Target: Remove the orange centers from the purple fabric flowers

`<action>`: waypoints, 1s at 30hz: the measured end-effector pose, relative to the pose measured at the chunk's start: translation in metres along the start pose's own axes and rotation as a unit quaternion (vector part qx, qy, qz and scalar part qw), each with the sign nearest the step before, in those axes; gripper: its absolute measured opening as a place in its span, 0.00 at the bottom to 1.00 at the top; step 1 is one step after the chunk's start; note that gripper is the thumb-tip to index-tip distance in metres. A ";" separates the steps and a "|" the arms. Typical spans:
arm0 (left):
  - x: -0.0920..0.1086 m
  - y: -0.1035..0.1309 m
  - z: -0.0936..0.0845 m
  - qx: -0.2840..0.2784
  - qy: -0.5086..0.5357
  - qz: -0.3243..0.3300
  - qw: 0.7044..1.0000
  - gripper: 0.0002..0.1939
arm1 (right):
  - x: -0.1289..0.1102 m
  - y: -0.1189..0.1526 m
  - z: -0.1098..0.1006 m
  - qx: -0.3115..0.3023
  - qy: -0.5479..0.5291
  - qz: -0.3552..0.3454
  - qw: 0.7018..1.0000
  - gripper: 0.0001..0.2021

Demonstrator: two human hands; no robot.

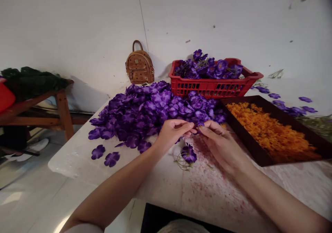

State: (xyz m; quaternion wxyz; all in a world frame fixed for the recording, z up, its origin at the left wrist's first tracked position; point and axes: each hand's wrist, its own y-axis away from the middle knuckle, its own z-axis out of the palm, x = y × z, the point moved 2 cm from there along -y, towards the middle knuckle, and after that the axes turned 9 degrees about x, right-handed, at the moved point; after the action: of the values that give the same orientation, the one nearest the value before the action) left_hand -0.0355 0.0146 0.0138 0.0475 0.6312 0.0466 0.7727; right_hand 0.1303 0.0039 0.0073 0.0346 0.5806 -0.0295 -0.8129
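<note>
your left hand (174,131), centre: thumb and fingers pinched narrow at a small purple piece (199,126). your right hand (216,136), right of centre: thumb and fingertips closed on the same piece. purple petals (145,110), one heap, mid-frame. purple flower (188,153), one, just below your hands. red basket (210,87), upper right, holding purple blooms. dark tray (249,153), right, holding orange pieces (267,131). brown backpack (140,68), upper centre.
</note>
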 end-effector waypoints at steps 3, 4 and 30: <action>-0.001 0.000 0.002 0.001 -0.017 -0.003 1.000 0.12 | 0.000 0.000 -0.007 0.003 0.096 -0.078 0.992 0.10; -0.002 -0.001 0.003 0.001 -0.021 -0.004 1.000 0.11 | -0.001 0.000 -0.008 0.000 0.137 -0.114 0.984 0.09; -0.007 -0.002 0.005 0.006 -0.056 0.021 0.998 0.05 | -0.001 0.000 -0.010 -0.029 0.230 -0.218 0.948 0.08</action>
State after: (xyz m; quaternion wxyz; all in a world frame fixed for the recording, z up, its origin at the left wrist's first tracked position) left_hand -0.0296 0.0157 0.0078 0.0304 0.6742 0.0352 0.7370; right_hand 0.1398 0.0039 0.0046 -0.1205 0.7430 0.1298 -0.6454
